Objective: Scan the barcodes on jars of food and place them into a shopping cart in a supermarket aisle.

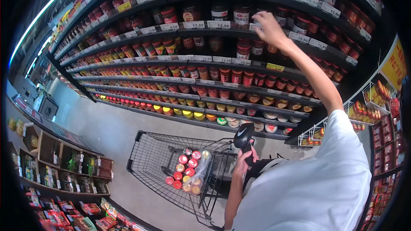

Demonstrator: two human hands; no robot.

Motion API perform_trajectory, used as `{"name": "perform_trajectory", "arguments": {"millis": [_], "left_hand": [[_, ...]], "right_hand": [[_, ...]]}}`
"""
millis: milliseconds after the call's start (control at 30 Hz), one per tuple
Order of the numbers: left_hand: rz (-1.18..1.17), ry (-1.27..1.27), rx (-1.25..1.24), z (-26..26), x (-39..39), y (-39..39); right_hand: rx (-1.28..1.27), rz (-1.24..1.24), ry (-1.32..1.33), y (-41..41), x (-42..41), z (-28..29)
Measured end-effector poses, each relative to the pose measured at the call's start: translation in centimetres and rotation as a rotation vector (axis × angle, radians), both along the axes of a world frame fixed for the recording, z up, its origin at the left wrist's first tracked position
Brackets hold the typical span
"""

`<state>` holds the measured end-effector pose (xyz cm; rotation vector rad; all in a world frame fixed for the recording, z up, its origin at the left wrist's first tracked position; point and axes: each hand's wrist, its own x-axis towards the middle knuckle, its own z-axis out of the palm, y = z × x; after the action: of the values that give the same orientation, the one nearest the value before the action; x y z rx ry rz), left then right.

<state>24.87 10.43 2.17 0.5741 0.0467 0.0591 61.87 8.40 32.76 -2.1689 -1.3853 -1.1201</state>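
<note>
My right hand (267, 28) is raised to an upper shelf (231, 25) of glass jars, with its fingers spread over the shelf's price-tag edge. Just left of it stands a jar with a white label (241, 16); whether the fingers touch any jar cannot be told. Lower down, close to my body, my left hand (245, 162) grips the handle of a black handheld barcode scanner (243, 136). A wire shopping cart (154, 163) stands beside that hand. In it are several lidded jars (183, 159), some of them under clear plastic wrap (202, 165).
Shelves of jars curve across the front, down to stacked tubs (221, 121) near the floor. Wooden display bins (64, 154) and packaged goods (57, 216) stand at lower left. White wire racks (372, 99) hang at the right. Grey floor (122, 118) shows around the cart.
</note>
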Motion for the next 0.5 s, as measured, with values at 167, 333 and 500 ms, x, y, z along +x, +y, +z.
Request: {"name": "perform_trajectory", "arguments": {"millis": [167, 333, 500], "left_hand": [[0.019, -0.053, 0.055, -0.4, 0.1, -0.2], [0.037, -0.063, 0.070, 0.3, -0.1, -0.3], [0.067, -0.040, 0.129, 0.2, -0.2, -0.5]], "right_hand": [[0.000, -0.427, 0.163, -1.5, 2.7, 2.5], [-0.078, -0.512, 0.471, 0.2, 7.1, 4.9], [-0.256, -0.491, 0.813, 1.0, 8.4, 6.5]]}}
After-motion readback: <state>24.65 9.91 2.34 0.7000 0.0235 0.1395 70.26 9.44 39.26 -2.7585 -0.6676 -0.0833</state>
